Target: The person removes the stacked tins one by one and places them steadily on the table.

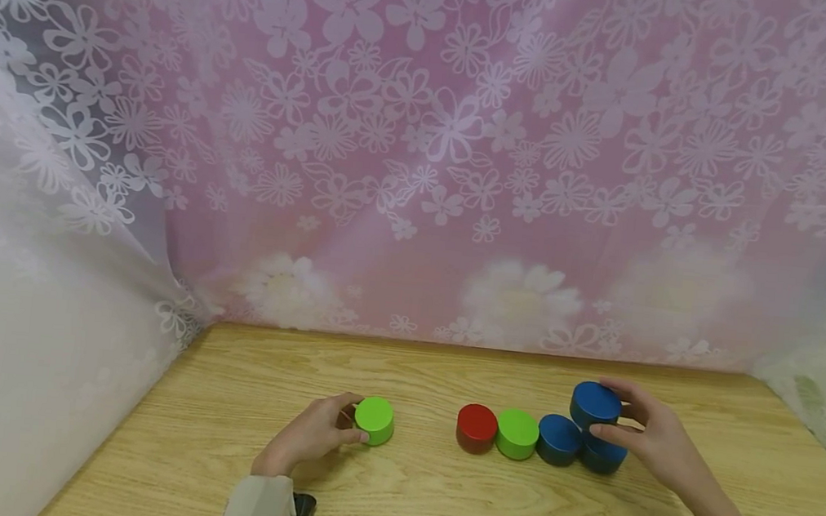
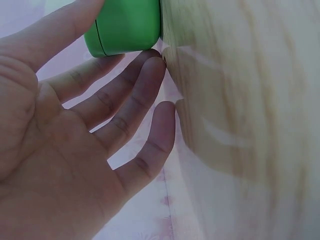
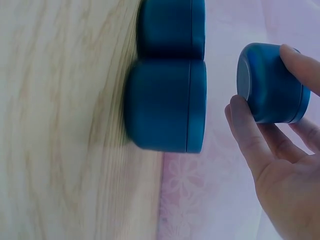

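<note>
My left hand (image 1: 313,431) holds a round green tin (image 1: 374,420) by its side on the table, thumb in front and fingers behind. In the left wrist view this green tin (image 2: 127,27) shows its lid seam. My right hand (image 1: 655,437) grips a blue tin (image 1: 595,403) between thumb and fingers. The right wrist view shows that held blue tin (image 3: 272,82) lifted, apart from two blue tins, one nearer (image 3: 162,107) and one farther (image 3: 170,27), standing side by side.
A row on the wooden table (image 1: 406,503) runs from a red tin (image 1: 476,432) through a second green tin (image 1: 517,436) to the two standing blue tins. Flowered cloth (image 1: 421,168) hangs behind the table's far edge and along its sides.
</note>
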{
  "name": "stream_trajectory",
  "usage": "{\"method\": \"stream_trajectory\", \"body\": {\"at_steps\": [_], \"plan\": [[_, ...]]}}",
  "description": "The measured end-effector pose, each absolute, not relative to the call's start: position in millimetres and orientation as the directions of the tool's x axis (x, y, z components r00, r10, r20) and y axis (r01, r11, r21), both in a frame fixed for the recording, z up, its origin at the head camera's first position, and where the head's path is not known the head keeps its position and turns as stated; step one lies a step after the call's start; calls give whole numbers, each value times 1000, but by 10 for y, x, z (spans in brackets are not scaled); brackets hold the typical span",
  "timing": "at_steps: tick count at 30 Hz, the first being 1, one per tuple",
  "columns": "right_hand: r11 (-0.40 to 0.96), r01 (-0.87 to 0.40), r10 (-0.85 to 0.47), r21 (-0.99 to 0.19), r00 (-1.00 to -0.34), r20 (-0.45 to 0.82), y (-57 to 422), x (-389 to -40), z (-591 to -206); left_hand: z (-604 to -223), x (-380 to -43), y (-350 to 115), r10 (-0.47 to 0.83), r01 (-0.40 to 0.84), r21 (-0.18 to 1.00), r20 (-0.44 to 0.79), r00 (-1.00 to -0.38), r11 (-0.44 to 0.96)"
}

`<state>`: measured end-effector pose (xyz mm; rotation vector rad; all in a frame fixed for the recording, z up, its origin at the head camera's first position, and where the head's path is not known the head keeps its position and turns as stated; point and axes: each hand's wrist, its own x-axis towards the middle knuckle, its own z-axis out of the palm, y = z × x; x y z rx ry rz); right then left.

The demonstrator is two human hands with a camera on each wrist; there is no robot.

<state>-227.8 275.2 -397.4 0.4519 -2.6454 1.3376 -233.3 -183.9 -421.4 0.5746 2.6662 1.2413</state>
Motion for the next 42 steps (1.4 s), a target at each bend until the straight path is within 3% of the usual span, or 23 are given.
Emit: {"method": "stream_trajectory", "body": {"at_steps": [42], "plan": [[669, -274, -178, -691, -961, 210, 3192, -2235, -4047, -4212, -2339, -1836, 392, 271, 757, 21, -920, 594]]}}
